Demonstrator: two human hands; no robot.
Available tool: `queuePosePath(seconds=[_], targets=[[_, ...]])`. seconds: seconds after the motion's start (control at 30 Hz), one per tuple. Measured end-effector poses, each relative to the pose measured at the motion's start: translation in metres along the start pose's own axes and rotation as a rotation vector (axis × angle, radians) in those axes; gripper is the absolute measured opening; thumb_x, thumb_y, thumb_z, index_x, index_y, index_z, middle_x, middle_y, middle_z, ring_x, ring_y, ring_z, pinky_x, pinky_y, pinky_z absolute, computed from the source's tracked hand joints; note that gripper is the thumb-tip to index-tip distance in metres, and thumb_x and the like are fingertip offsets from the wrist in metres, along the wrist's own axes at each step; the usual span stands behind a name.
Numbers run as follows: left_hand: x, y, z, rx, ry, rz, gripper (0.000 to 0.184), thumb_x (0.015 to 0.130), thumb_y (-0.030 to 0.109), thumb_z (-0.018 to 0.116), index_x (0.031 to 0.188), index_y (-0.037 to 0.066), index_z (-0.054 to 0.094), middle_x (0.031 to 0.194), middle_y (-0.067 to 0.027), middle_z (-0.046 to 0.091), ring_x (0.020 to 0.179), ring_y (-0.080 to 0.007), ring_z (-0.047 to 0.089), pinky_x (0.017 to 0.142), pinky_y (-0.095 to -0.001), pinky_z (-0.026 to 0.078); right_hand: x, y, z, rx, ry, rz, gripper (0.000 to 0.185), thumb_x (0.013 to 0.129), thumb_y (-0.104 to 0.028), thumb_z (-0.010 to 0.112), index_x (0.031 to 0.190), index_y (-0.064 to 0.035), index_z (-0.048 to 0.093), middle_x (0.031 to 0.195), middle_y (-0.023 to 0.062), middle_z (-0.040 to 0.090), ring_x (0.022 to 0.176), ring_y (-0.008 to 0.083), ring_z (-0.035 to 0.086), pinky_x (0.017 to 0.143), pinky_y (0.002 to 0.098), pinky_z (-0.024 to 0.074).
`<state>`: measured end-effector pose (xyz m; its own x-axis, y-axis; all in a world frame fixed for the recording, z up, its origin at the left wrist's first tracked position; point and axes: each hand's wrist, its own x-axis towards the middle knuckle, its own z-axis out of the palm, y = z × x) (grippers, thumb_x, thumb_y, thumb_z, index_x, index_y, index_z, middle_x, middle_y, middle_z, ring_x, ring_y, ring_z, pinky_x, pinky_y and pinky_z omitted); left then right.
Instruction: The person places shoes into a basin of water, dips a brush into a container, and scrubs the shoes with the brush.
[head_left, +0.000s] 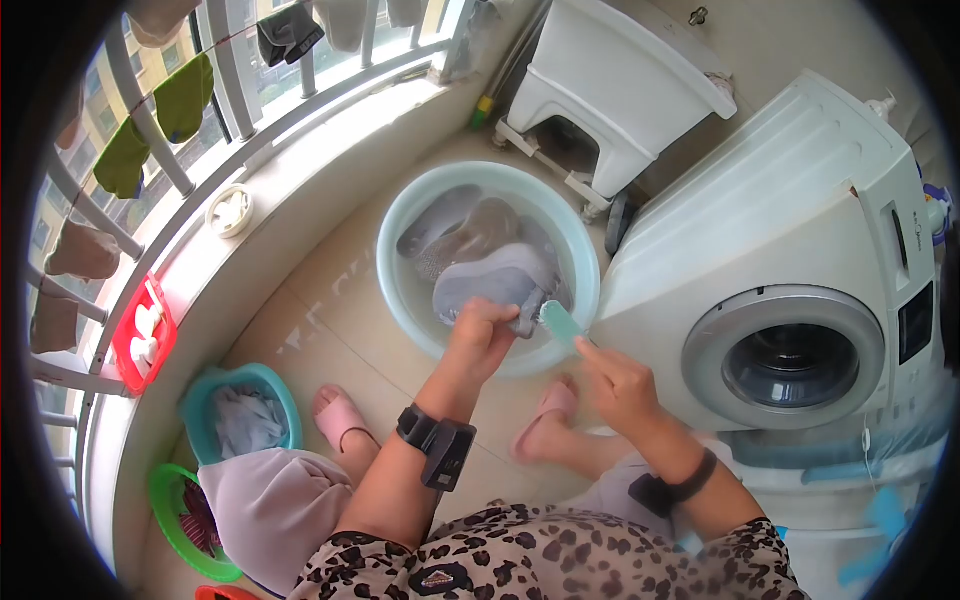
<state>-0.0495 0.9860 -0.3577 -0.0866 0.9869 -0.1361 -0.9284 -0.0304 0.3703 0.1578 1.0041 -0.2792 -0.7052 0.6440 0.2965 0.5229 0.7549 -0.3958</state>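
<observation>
My left hand (485, 332) is closed on the near end of a grey shoe (478, 287), which lies sole up or on its side over the water; I cannot tell which. My right hand (622, 385) grips a teal scrubbing brush (566, 326) by its handle. The brush's bristle end is at the shoe's edge, beside my left fingers. Both hands are over the near rim of a large pale blue basin (388, 270). In its water lies another grey-brown shoe (470, 236), partly hidden by the first.
A white front-loading washing machine (740, 210) stands right, a white washtub (610, 75) behind. On the left are a teal basin of cloth (292, 400), a green basin (165, 500) and a red tray (160, 370) on the ledge. Socks (185, 98) hang by the railing.
</observation>
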Motion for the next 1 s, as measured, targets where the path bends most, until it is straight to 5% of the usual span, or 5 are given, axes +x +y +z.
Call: queuePosePath(seconds=[0.27,0.73,0.87,0.9,1.0], targets=[[0.003,-0.014,0.017,-0.318,0.167,0.107,0.047,0.099,0.042,0.034,0.109,-0.001,0.05,0.111,-0.0135,0.058,0.106,-0.0259,0.054,0.093,-0.0434,0.044,0.052,-0.031,0.06,0.032,0.069,-0.031,0.036,0.085,-0.008,0.056,0.12,-0.0098,0.059,0.068,0.0124,0.057,0.061,0.031,0.058,0.054,0.0405,0.0473],[0.004,0.013,0.003,-0.371,-0.015,-0.047,0.063,0.093,0.055,0.041,0.128,0.002,0.041,0.129,-0.0128,0.047,0.117,-0.0283,0.047,0.093,-0.0431,0.041,0.016,-0.028,0.05,-0.057,0.022,-0.036,0.039,0.084,-0.006,0.057,0.122,-0.0106,0.058,0.068,0.0108,0.056,0.058,0.0288,0.057,0.052,0.0391,0.047],[0.004,0.034,0.011,-0.249,0.056,0.084,0.051,0.096,0.043,0.045,0.123,-0.001,0.047,0.117,-0.0106,0.058,0.11,-0.022,0.057,0.086,-0.0339,0.049,-0.013,-0.005,0.034,-0.011,0.095,0.02,0.039,0.083,-0.006,0.058,0.121,-0.0114,0.059,0.068,0.0102,0.056,0.057,0.028,0.057,0.051,0.0382,0.047],[0.003,0.034,0.014,-0.312,0.028,0.056,0.031,0.094,0.022,0.054,0.116,0.0,0.05,0.109,-0.0076,0.06,0.095,-0.0184,0.063,0.075,-0.0271,0.052,-0.007,-0.012,0.027,-0.016,0.118,0.026,0.038,0.083,-0.006,0.058,0.121,-0.0118,0.059,0.068,0.0101,0.056,0.057,0.028,0.057,0.051,0.0381,0.0471],[0.007,0.013,0.01,0.02,0.197,0.057,0.017,0.089,0.007,0.058,0.104,0.003,0.052,0.101,-0.0064,0.06,0.083,-0.0182,0.064,0.069,-0.0263,0.052,0.022,-0.016,0.031,-0.163,0.101,0.003,0.038,0.083,-0.007,0.058,0.121,-0.0131,0.059,0.068,0.0104,0.057,0.058,0.0285,0.058,0.051,0.0388,0.0474]])
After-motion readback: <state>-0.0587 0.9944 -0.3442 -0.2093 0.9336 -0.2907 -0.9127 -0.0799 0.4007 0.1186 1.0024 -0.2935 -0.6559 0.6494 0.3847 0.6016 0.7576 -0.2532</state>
